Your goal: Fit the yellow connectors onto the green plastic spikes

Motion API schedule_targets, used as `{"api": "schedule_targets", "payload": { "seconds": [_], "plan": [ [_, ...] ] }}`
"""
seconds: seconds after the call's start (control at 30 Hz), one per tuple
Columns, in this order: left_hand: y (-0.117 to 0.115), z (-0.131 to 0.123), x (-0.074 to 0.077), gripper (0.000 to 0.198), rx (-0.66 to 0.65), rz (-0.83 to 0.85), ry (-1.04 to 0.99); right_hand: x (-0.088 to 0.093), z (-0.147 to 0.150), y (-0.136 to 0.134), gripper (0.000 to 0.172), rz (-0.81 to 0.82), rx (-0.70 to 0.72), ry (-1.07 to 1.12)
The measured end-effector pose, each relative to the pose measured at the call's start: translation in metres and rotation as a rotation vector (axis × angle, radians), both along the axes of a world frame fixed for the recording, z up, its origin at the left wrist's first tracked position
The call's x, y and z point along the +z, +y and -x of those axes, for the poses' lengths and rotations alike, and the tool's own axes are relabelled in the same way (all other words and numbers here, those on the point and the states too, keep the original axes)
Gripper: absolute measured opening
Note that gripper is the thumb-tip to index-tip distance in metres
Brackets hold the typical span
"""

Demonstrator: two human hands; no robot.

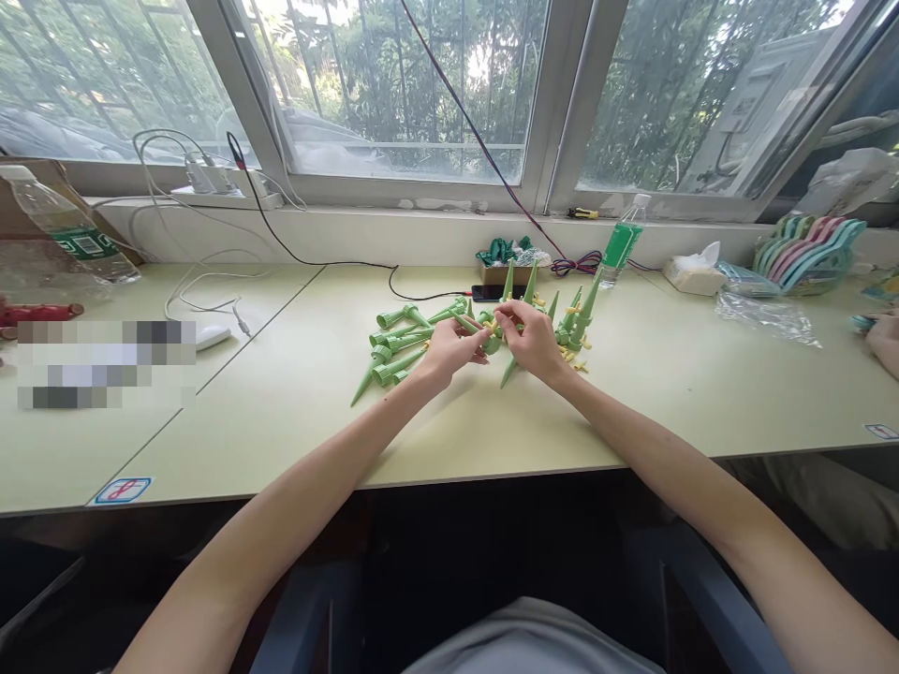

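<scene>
While looking down from head height, takes in wide windows (393, 84) with leafy trees behind, then a long pale green table (632, 412) running beneath the sill. Follows two bare forearms reaching forward to meet at the middle of that table. Shows the left hand (449, 348) with fingers curled and thumb pressed in, pinching the head end of a green spike (507, 372). Shows the right hand (534, 342) closed over the same spike from the other side, with the pointed tip poking out below toward the near edge. Cannot tell whether anything else sits between the fingertips, too small. Finds the held spike just above the tabletop, between a loose heap of spikes (400, 342) lying flat just left of the left hand and an upright cluster (580, 318), points up, just right of the right hand. Picks out, well apart on the right, stacked pastel hangers (807, 248), a crumpled plastic bag (765, 314) and a tissue pack (695, 271). Notes a clear water bottle (70, 234) lying at far left, a green bottle (622, 243) standing by the sill, and a black cable (316, 257) trailing across. Ends with small yellow pieces (572, 356) scattered beside the cluster.
</scene>
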State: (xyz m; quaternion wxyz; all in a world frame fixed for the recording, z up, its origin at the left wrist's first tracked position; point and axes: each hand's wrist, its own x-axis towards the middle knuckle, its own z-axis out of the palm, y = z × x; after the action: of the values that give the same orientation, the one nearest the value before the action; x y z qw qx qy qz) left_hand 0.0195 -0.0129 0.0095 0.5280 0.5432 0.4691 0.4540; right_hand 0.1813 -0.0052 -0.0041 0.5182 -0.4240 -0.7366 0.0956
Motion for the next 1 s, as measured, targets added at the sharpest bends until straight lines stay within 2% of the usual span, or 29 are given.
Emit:
{"api": "schedule_targets", "payload": {
  "seconds": [0.17,0.33,0.57,0.73,1.0],
  "plan": [
    [-0.004,-0.002,0.006,0.021,0.057,-0.045,0.043,-0.002,0.0,0.001,0.022,0.014,0.042,-0.002],
    [-0.001,0.0,0.004,0.011,0.095,-0.127,0.084,-0.003,0.0,0.002,0.024,0.052,0.081,0.001],
    [0.008,0.004,-0.002,0.016,0.188,-0.339,0.234,-0.003,0.002,-0.002,0.024,0.099,0.178,0.007],
    [0.008,0.005,-0.002,0.016,0.23,-0.433,0.365,-0.002,0.003,-0.003,0.025,0.123,0.208,0.006],
    [0.005,0.005,-0.003,0.018,0.222,-0.54,0.417,-0.006,0.002,0.001,0.028,0.153,0.232,0.015]
  ]
}}
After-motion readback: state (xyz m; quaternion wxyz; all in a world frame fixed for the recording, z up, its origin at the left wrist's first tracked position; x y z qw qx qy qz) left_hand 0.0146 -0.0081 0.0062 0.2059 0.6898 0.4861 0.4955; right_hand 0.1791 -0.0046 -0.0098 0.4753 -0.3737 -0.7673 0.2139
